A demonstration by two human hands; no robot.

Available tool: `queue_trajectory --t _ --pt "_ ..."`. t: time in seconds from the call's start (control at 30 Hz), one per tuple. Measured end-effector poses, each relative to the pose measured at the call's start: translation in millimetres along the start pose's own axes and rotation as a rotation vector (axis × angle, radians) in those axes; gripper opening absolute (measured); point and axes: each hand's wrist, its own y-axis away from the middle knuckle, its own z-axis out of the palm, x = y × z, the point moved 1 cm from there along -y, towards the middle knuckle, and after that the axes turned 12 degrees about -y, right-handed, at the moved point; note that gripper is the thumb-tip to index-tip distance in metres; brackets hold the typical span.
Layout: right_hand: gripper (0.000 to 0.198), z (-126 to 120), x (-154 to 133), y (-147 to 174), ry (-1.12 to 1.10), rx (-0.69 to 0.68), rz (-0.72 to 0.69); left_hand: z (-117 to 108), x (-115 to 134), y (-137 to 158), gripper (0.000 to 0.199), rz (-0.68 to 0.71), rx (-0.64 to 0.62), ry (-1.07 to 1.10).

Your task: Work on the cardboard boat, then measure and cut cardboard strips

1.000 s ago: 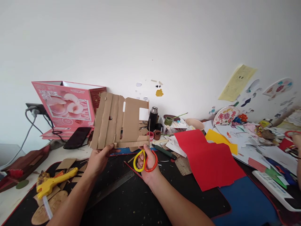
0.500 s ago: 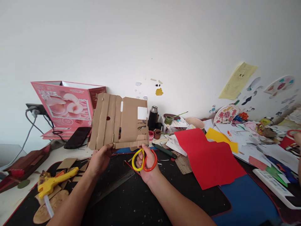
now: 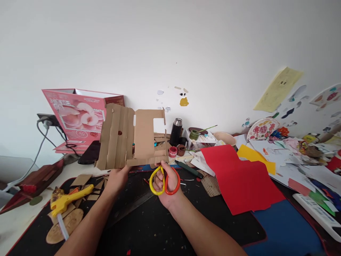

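A cut piece of brown cardboard (image 3: 145,138) is held up in front of me, tilted, with creases, a small hole and a cut-out at its right side. My left hand (image 3: 119,179) grips its lower edge near the middle, with the fingers hidden behind the sheet. My right hand (image 3: 168,188) is closed around scissors (image 3: 172,191) with one yellow and one red handle loop; the blades do not show. The thumb of that hand also touches the cardboard's lower right corner.
A yellow glue gun (image 3: 70,202) lies left among cardboard scraps. Behind are a pink box (image 3: 80,113), a black flask (image 3: 176,131) and paint jars (image 3: 173,152). A green utility knife (image 3: 189,169) and red paper (image 3: 239,177) lie right on the black mat (image 3: 213,217).
The cardboard has tilted slightly and shifted a little left against the things behind it. My view has turned slightly left. Both hands keep their hold.
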Motion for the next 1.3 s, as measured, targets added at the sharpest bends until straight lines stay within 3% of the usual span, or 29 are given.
queue_trajectory --t 0.17,0.23,0.33,0.43,0.57,0.9,1.1,1.3 --pt "0.071 1.2 -13.5 -0.2 0.072 -0.125 0.084 -6.1 0.8 1.0 0.039 -0.059 0.002 -0.057" --pt "0.065 4.0 -21.3 0.9 0.052 -0.153 0.062 -6.8 1.4 0.8 0.038 -0.066 0.034 -0.080" --pt "0.032 9.3 -35.6 3.6 -0.020 -0.147 -0.010 -5.2 0.9 0.0 0.036 -0.060 0.082 -0.058" --pt "0.024 10.5 -49.9 5.2 -0.058 -0.125 -0.068 -1.5 -3.4 -2.1 0.035 -0.116 0.081 0.169" --pt "0.024 3.0 -59.1 3.9 -0.049 -0.074 -0.085 0.7 -10.5 -6.7 0.028 -0.211 0.024 0.381" --pt "0.033 -10.1 -39.5 -3.5 -0.012 0.012 -0.097 1.4 -11.8 -7.5 0.022 -0.275 -0.093 0.399" --pt "0.035 -16.0 -28.1 -8.6 0.080 0.001 -0.033 5.3 -11.8 -6.0 0.025 -0.235 -0.035 0.405" --pt "0.050 -25.7 -48.8 2.5 0.363 -0.040 -0.116 -5.2 -16.4 -17.9 0.021 -0.175 0.080 0.453"
